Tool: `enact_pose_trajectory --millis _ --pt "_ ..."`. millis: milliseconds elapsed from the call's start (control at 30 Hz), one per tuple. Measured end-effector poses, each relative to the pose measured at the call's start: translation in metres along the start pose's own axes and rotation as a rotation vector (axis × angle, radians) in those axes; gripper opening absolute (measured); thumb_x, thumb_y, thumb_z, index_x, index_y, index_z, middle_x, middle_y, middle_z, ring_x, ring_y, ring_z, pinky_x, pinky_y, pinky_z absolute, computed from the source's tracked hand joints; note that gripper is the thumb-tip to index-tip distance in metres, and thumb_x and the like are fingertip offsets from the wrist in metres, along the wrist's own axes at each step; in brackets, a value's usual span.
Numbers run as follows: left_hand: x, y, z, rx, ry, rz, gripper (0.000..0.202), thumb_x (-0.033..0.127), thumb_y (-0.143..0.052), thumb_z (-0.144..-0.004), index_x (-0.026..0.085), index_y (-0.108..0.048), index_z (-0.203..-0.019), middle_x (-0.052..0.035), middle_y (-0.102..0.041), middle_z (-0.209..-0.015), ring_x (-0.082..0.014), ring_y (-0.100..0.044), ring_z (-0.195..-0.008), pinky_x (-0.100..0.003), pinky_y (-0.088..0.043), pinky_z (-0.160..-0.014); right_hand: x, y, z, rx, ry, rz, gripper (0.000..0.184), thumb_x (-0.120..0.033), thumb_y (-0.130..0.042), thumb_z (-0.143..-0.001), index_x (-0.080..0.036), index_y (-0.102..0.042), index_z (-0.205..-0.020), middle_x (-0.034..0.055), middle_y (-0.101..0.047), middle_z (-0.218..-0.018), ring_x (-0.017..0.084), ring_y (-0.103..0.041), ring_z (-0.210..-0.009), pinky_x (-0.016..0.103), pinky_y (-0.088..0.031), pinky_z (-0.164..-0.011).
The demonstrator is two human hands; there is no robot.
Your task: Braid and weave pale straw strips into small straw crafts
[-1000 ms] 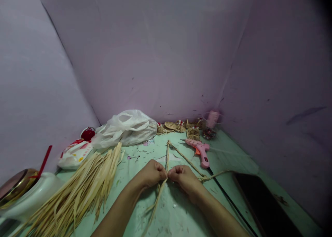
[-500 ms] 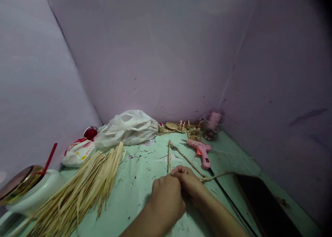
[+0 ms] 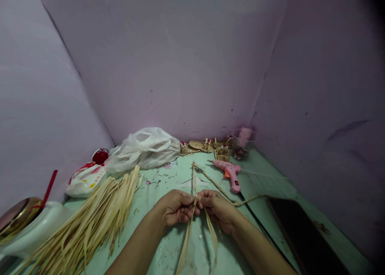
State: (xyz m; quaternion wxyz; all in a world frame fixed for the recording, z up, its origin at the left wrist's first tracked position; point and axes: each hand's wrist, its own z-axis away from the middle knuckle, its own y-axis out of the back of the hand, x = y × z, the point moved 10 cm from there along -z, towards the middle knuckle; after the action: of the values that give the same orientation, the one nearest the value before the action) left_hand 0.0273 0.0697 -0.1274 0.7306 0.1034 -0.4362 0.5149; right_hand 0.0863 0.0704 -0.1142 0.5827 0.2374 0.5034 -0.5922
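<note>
A braided straw cord runs from a fixed point on the table toward me, its loose flat strands hanging down below my hands. My left hand pinches one strand on the left side of the cord. Close beside it, my right hand is closed on another strand, which bends down to the right. The fingertips of both hands meet at the end of the braid. A finished length of straw rope slants away from the same fixed point and passes behind my right hand.
A pink glue gun with a black cord lies beyond my right hand. A dark flat slab is at right. Dry straw strips, a white plastic bag and a white jar are at left; woven ornaments line the back.
My left hand has turned from a fist crossing over near the right hand and moved up and left to the braid. The two loose strands now show below the hands. The view has shifted slightly.
</note>
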Motion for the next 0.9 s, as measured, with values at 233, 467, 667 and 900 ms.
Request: enact_pose_trajectory --millis 233,467,667,900 --pt "0.015 0.009 0.006 0.165 -0.129 -0.175 0.022 0.031 -0.060 -0.060 0.009 -0.058 -0.064 0.0014 -0.051 -0.047 -0.0040 -0.039 -0.031 -0.016 -0.024 -0.029 -0.004 0.007 0.003 0.077 0.017 0.034 0.017 -0.028 -0.058 -0.059 -0.015 -0.047 -0.057 -0.0021 -0.053 -0.047 0.005 -0.036 -0.039 0.019 -0.019 -0.041" --pt "0.027 0.005 0.013 0.286 -0.160 -0.339 0.015 0.023 -0.055 -0.060 0.009 -0.056 -0.053 0.0032 -0.043 -0.034 -0.0023 -0.023 -0.025 -0.019 -0.012 -0.032 -0.017 0.017 -0.005 0.153 0.194 0.303 0.009 -0.022 -0.055 -0.057 -0.014 -0.052 -0.055 -0.0017 -0.051 -0.049 0.007 -0.040 -0.047 0.020 -0.026 -0.048" --pt "0.024 0.008 0.011 0.304 -0.141 -0.307 0.007 0.010 -0.045 -0.055 0.013 -0.049 -0.051 0.0018 -0.047 -0.034 -0.0036 -0.023 -0.024 -0.019 -0.012 -0.032 -0.021 0.020 -0.004 0.194 0.194 0.408 0.008 -0.021 -0.053 -0.058 -0.014 -0.053 -0.055 -0.0041 -0.043 -0.046 0.006 -0.032 -0.043 0.021 -0.021 -0.045" --pt "0.022 0.006 0.009 0.262 -0.152 -0.309 0.008 0.017 -0.048 -0.057 0.015 -0.045 -0.050 0.0001 -0.051 -0.038 -0.0029 -0.022 -0.024 -0.020 -0.010 -0.030 -0.017 0.018 0.000 0.174 0.142 0.313 0.008 -0.016 -0.056 -0.054 -0.014 -0.051 -0.060 -0.0038 -0.047 -0.049 0.006 -0.036 -0.045 0.020 -0.024 -0.046"
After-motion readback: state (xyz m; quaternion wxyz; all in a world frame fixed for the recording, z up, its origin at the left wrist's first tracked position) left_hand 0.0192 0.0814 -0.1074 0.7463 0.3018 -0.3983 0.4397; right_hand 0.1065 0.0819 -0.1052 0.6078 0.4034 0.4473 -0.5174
